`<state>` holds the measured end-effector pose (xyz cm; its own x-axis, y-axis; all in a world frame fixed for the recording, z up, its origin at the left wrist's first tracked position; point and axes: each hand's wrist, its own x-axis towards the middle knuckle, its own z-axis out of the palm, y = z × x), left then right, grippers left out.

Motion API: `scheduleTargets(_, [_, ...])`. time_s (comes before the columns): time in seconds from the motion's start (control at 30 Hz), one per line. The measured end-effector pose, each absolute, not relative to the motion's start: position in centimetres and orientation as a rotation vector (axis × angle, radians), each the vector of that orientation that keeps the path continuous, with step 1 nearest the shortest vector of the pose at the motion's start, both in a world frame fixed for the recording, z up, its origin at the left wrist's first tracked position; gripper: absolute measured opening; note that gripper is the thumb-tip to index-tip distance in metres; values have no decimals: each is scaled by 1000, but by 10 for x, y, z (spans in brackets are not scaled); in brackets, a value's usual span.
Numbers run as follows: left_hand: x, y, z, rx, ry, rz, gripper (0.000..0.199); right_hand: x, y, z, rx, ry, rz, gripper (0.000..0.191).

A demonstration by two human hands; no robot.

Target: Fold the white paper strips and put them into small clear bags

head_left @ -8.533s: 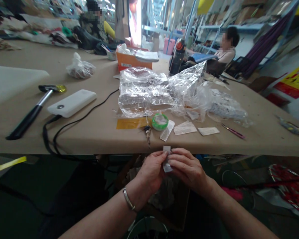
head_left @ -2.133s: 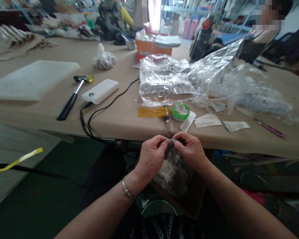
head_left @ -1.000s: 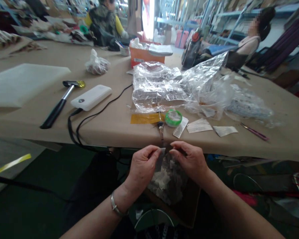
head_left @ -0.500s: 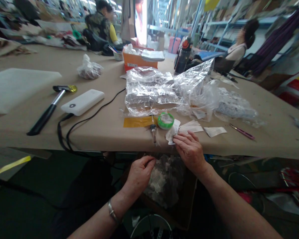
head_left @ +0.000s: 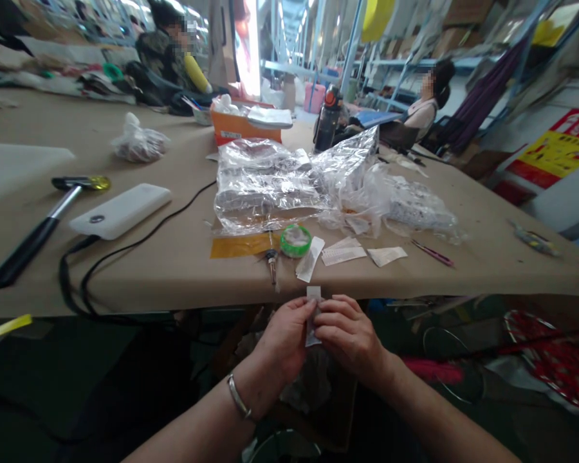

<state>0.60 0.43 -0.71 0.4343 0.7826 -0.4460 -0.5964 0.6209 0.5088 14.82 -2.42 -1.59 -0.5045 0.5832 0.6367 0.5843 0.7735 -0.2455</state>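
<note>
Just in front of the table edge, a small whitish strip (head_left: 313, 293) stands upright between my two hands. My left hand (head_left: 284, 337) pinches its left side with thumb and fingers. My right hand (head_left: 351, 334) is closed on its right side, fingertips beside the left thumb. Further white strips lie near the edge: a narrow one (head_left: 311, 258), a printed one (head_left: 343, 251) and a short one (head_left: 387, 256). To their left are a round green-rimmed container (head_left: 296, 241) and a thin tool with a metal tip (head_left: 271, 265).
Clear plastic bags (head_left: 270, 183) cover the table's middle. A rubber-handled hammer (head_left: 33, 241), a white power bank (head_left: 121, 211) and a black cable (head_left: 149, 244) lie left. Tweezers (head_left: 433, 253) lie right. Below the hands sits a box of scraps (head_left: 309, 389). Two people sit beyond.
My right hand has come back from the strips on the table with one strip and met my left hand. The view has shifted to the right.
</note>
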Motion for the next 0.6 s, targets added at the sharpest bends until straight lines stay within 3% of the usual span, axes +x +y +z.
scheduleTargets(0.1, [9, 5, -9, 339, 792, 836, 3, 159, -22, -11, -937, -2187, 18, 15])
scheduleTargets(0.3, [7, 1, -9, 461, 934, 730, 11, 185, 20, -5, -1492, -2183, -266, 52])
scheduleTargets(0.6, [5, -1, -13, 421, 930, 682, 14, 197, 22, -25, -1294, -2049, -227, 17])
